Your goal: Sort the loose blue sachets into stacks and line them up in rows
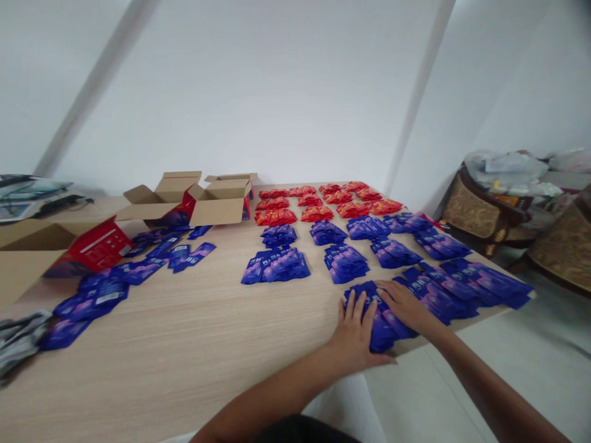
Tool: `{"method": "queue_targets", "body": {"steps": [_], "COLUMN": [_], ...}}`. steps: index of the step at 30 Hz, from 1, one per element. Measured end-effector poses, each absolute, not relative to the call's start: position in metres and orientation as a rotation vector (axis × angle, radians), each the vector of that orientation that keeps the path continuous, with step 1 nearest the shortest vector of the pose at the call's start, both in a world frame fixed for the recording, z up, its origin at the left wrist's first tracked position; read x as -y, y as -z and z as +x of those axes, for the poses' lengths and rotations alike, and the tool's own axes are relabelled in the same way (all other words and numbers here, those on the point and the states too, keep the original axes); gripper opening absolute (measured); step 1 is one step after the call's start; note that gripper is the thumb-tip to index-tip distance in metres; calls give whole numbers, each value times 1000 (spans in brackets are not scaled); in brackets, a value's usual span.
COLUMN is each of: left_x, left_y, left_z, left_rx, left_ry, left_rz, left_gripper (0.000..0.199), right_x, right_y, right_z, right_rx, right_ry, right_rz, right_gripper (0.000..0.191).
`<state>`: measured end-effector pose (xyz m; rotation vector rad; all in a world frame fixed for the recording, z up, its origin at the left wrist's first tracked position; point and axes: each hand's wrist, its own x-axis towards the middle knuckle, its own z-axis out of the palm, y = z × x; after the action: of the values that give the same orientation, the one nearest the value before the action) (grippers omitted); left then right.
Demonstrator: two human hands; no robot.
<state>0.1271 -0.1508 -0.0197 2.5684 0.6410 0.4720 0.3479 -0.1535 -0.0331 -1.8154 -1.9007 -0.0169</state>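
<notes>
Both my hands lie flat on one pile of blue sachets at the near right edge of the wooden table. My left hand presses the pile's left side with its fingers spread. My right hand rests on the pile's far right part, fingers pointing left. Neither hand grips a sachet. Beyond them lie several tidy piles of blue sachets in rows, and behind those several piles of red sachets.
Loose blue sachets are scattered at the left around open cardboard boxes and a red carton. A large box flap sits at the far left. Chairs with bags stand to the right of the table.
</notes>
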Motion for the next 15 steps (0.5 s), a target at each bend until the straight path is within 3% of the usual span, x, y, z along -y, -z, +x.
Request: {"method": "queue_targets", "body": {"steps": [4,8,11,15], "left_x": [148,122,86,29], "left_y": [10,5,6,5], "left_z": [113,68,9,-95], "left_rx": [-640,-785,-1110,-1727], "left_ry": [-507,-658,-857,-906], "left_rz": [2538,2541,2521,2425], "left_gripper": [112,91,67,58], "right_x": [158,157,149,123], "right_y": [6,-34,-51,-45], "right_z": [332,286,230,150], "right_rx": [1873,1846,1797,1824], "right_ry": [227,238,122,-34], "right_rz": [-1771,-1647,-1538,-1331], "right_gripper": [35,38,35,30]}}
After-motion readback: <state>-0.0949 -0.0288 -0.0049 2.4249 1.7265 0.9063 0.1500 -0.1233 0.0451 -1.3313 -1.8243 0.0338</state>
